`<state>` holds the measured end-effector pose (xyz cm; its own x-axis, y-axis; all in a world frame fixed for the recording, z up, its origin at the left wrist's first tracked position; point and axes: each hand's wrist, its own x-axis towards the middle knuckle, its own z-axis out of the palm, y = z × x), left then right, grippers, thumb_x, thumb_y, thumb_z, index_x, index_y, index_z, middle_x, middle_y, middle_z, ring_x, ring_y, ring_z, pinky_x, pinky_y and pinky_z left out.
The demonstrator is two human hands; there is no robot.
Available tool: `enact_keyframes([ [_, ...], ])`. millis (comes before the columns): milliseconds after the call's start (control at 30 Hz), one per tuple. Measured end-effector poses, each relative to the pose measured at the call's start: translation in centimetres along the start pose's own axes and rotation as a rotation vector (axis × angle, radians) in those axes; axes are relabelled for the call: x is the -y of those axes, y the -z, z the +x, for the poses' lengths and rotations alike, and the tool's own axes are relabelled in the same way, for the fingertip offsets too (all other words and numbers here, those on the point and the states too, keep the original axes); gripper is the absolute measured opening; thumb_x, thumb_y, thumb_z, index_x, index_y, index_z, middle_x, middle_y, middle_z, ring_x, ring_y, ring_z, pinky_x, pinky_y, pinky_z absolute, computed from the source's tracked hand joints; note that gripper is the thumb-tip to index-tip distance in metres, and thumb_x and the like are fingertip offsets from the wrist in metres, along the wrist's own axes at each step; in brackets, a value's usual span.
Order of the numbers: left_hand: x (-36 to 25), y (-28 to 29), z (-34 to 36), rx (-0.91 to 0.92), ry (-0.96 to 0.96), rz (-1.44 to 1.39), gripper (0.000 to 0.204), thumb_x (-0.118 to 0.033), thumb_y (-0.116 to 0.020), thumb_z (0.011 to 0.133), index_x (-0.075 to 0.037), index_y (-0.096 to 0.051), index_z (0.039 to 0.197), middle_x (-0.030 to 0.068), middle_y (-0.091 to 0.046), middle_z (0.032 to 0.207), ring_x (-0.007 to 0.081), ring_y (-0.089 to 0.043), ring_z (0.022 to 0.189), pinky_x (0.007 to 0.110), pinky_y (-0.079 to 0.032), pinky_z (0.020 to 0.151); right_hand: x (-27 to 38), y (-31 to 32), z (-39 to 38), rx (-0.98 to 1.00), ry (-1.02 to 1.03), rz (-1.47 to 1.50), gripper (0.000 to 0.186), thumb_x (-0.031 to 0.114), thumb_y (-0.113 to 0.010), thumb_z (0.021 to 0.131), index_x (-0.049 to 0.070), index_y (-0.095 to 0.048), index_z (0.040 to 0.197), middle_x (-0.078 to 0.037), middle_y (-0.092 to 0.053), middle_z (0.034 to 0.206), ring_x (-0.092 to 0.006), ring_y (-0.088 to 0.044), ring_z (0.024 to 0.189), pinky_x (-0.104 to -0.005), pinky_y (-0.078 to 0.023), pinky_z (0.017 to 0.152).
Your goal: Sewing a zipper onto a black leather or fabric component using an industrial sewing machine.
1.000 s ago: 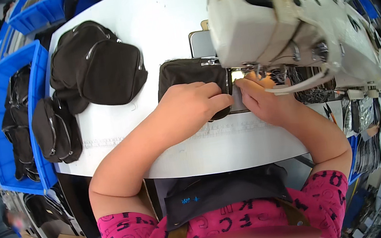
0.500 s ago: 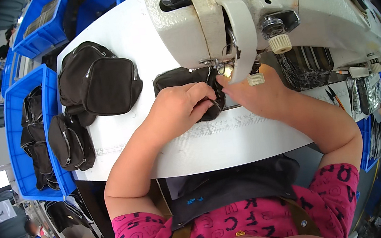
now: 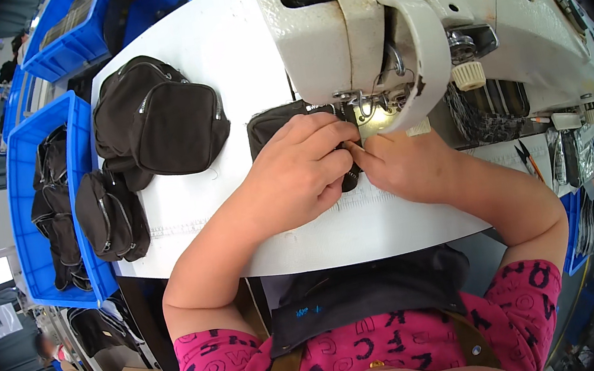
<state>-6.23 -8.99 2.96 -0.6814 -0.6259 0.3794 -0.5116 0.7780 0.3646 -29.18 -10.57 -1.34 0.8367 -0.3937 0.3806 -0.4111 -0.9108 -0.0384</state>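
Note:
A dark brown fabric pouch (image 3: 268, 125) with a metal zipper lies on the white sewing table, just left of the needle area of a sewing machine (image 3: 323, 39). My left hand (image 3: 299, 170) lies over the pouch, its fingers bent and closed on the zippered edge. Meeting it there, my right hand (image 3: 411, 167) pinches the same edge between thumb and finger. The fingertips of both hands nearly touch. Much of the pouch is hidden beneath my left hand. The machine's lamp lights the bare metal plate (image 3: 376, 119) beside my fingers.
Finished-looking dark brown bags (image 3: 177, 126) and a smaller zippered one (image 3: 110, 217) sit at the table's left. A blue bin (image 3: 23, 221) beyond holds several more. Right of the machine are stacked striped fabric pieces (image 3: 493, 111) and a pointed tool with orange handles (image 3: 531, 163).
My right hand has drawn back from beside the needle toward me, and its fingers now meet my left hand's at the zippered edge. My left hand has shifted right. The lit plate is uncovered.

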Motion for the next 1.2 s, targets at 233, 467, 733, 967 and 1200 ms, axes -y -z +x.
enact_keyframes([
  [233,0.5,0.2,-0.4,0.212,0.295,-0.190,0.032,-0.019,-0.081,0.074,-0.010,-0.058,0.095,0.0059,-0.062,0.091,0.0298,-0.059,0.086,0.041,-0.051,0.072,-0.6,0.5,0.2,0.194,-0.290,0.228,0.024,0.014,-0.064,0.086,0.013,-0.071,0.109,-0.007,-0.065,0.078,-0.0257,-0.066,0.067,-0.0421,-0.052,0.058],
  [467,0.5,-0.5,-0.6,0.185,0.262,-0.224,0.030,-0.013,-0.077,0.074,-0.010,-0.058,0.098,0.0053,-0.062,0.089,0.0282,-0.060,0.082,0.040,-0.050,0.067,-2.2,-1.2,-0.4,0.032,-0.245,-0.016,0.026,0.019,-0.065,0.090,0.019,-0.073,0.115,-0.005,-0.057,0.063,-0.0273,-0.061,0.059,-0.0418,-0.046,0.050],
  [733,1.9,-1.2,-1.4,0.145,0.478,-0.716,0.022,0.002,-0.056,0.084,-0.006,-0.053,0.104,0.0045,-0.065,0.098,0.0133,-0.059,0.081,0.029,-0.050,0.072,-1.8,-1.2,-0.2,-0.029,-0.262,0.030,0.013,0.017,-0.066,0.086,0.012,-0.070,0.097,-0.005,-0.059,0.071,-0.0241,-0.064,0.066,-0.0368,-0.049,0.054],
  [967,2.7,-0.8,-1.2,0.129,0.588,-1.079,0.023,0.008,-0.037,0.088,-0.004,-0.045,0.106,0.0100,-0.061,0.107,0.0158,-0.054,0.102,0.029,-0.043,0.098,-1.8,-1.4,0.0,-0.057,-0.176,-0.032,0.017,0.018,-0.069,0.083,0.013,-0.067,0.099,-0.004,-0.058,0.070,-0.0226,-0.065,0.068,-0.0376,-0.050,0.056],
  [1200,2.3,-1.6,-1.1,-0.001,0.554,-1.036,0.023,0.010,-0.038,0.088,-0.006,-0.047,0.102,0.0091,-0.062,0.106,0.0173,-0.055,0.102,0.031,-0.044,0.099,-1.9,-2.4,-0.3,-0.086,-0.134,-0.081,0.027,0.016,-0.069,0.080,0.015,-0.067,0.106,-0.005,-0.058,0.068,-0.0245,-0.065,0.067,-0.0390,-0.050,0.058],
])
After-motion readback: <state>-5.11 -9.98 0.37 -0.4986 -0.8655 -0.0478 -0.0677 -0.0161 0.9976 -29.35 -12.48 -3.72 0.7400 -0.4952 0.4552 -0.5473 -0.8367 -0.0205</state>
